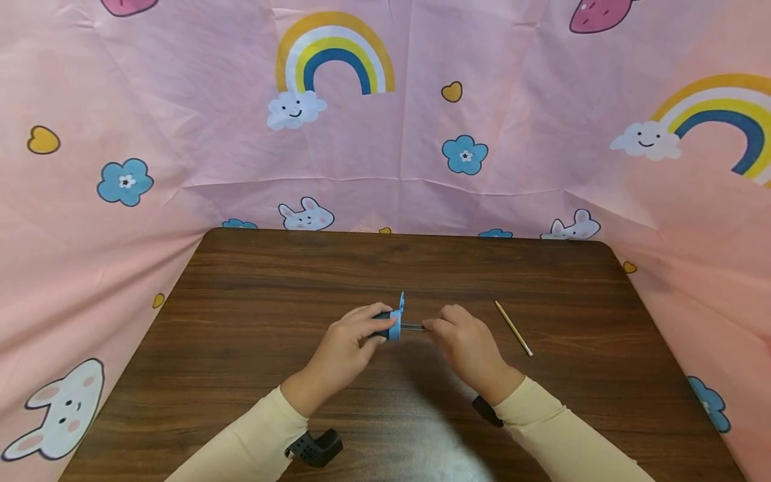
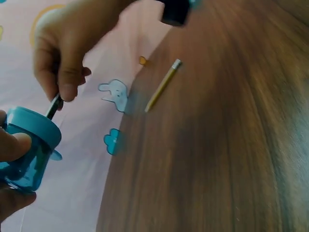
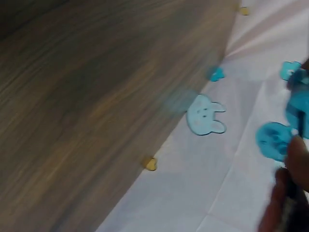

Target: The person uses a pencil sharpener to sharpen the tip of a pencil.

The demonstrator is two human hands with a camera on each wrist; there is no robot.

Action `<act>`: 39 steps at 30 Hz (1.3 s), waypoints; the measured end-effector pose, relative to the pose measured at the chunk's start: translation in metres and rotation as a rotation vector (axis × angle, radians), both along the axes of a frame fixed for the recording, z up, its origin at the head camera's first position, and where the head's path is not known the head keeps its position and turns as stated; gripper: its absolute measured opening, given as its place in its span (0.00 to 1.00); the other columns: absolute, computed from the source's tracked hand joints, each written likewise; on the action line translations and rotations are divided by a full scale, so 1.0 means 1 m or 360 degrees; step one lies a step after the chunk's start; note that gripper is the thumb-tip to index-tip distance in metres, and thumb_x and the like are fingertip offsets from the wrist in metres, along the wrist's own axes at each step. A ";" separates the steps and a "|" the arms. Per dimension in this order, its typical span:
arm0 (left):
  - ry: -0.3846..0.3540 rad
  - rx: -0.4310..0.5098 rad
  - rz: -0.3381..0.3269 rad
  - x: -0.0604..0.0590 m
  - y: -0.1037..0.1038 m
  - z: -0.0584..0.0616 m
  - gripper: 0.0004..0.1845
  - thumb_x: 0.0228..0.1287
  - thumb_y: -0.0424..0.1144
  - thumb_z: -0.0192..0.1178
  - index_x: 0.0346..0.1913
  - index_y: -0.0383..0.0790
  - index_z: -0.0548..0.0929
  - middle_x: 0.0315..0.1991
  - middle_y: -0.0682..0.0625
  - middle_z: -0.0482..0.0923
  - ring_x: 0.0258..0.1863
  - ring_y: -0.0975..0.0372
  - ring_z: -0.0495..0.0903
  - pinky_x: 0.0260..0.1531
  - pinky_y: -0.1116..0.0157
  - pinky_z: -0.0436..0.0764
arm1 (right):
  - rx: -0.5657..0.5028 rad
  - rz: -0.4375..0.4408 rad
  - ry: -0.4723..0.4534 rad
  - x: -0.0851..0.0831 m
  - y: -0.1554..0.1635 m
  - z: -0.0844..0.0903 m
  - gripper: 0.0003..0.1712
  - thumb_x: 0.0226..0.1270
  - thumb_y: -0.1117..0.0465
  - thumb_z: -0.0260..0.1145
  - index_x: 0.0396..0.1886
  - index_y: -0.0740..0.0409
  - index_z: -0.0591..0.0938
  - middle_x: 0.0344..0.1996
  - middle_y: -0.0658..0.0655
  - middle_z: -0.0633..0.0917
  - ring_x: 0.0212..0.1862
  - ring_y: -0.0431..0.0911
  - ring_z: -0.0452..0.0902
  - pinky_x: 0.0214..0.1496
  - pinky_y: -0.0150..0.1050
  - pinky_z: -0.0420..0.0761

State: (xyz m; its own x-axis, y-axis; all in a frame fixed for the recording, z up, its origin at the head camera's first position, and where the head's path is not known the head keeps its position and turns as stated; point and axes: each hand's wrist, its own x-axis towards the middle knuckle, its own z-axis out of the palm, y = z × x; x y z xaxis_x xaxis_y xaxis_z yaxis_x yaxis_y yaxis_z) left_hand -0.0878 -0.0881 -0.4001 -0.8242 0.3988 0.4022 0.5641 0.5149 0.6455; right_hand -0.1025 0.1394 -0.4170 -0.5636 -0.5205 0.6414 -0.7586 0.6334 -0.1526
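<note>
My left hand (image 1: 343,345) grips a small blue pencil sharpener (image 1: 395,327) with a see-through body, held above the table. Its round lid (image 3: 271,141) stands flipped open. From the right, my right hand (image 1: 468,345) pinches a thin dark pencil (image 1: 412,327) between thumb and fingers. The dark pencil's front end meets the sharpener's top; how deep it sits inside is hidden. In the left wrist view the same pencil (image 2: 54,106) slants down to the sharpener's light blue rim. Most of its rear part is covered by my right hand.
A yellow pencil (image 1: 513,328) with a white end lies on the brown wooden table (image 1: 271,268), to the right of my right hand. Pink patterned cloth (image 1: 229,100) hangs behind the table and along both sides. A black wrist device (image 1: 316,448) is on my left wrist.
</note>
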 end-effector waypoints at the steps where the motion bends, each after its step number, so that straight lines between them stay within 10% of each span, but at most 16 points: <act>1: 0.0070 -0.0028 -0.0024 0.000 -0.001 -0.002 0.19 0.55 0.22 0.67 0.50 0.37 0.86 0.56 0.48 0.79 0.57 0.55 0.77 0.48 0.62 0.83 | -0.0012 0.0010 -0.0165 0.000 0.000 0.003 0.06 0.51 0.69 0.75 0.30 0.61 0.87 0.23 0.50 0.77 0.25 0.39 0.71 0.24 0.30 0.75; 7: 0.0450 -0.0103 -0.0183 -0.001 -0.002 -0.013 0.19 0.51 0.17 0.65 0.46 0.35 0.87 0.51 0.45 0.81 0.56 0.53 0.77 0.52 0.62 0.81 | -0.0233 0.0104 -0.1581 -0.010 0.008 0.019 0.07 0.63 0.64 0.68 0.29 0.64 0.87 0.19 0.48 0.79 0.22 0.36 0.69 0.23 0.31 0.72; 11: 0.0498 -0.0056 -0.0228 -0.001 0.000 -0.016 0.19 0.52 0.16 0.64 0.46 0.35 0.87 0.51 0.45 0.81 0.55 0.53 0.77 0.52 0.63 0.81 | -0.0326 0.0110 -0.1995 -0.017 0.013 0.021 0.09 0.65 0.64 0.66 0.32 0.68 0.86 0.16 0.48 0.76 0.19 0.39 0.67 0.22 0.33 0.71; 21: 0.0413 -0.0020 -0.0158 -0.004 0.003 -0.014 0.16 0.53 0.21 0.67 0.46 0.34 0.87 0.51 0.45 0.81 0.56 0.53 0.77 0.52 0.63 0.81 | -0.0134 -0.0002 -0.1731 -0.017 0.012 0.026 0.11 0.68 0.60 0.65 0.40 0.63 0.87 0.26 0.51 0.84 0.28 0.40 0.75 0.29 0.35 0.76; 32: 0.0165 0.0005 -0.0037 -0.005 0.002 -0.010 0.19 0.53 0.21 0.67 0.49 0.36 0.86 0.54 0.45 0.80 0.58 0.54 0.77 0.51 0.60 0.82 | 0.0132 -0.0206 -0.0671 -0.002 0.003 0.021 0.13 0.55 0.61 0.75 0.42 0.54 0.87 0.35 0.47 0.82 0.36 0.40 0.78 0.35 0.33 0.80; 39: 0.0139 0.0008 -0.0021 -0.005 0.001 -0.009 0.19 0.53 0.21 0.67 0.48 0.37 0.87 0.54 0.45 0.80 0.57 0.55 0.77 0.50 0.61 0.82 | 0.0147 -0.0124 -0.0445 -0.001 0.004 0.018 0.10 0.52 0.67 0.76 0.35 0.53 0.88 0.30 0.46 0.81 0.33 0.39 0.76 0.32 0.32 0.80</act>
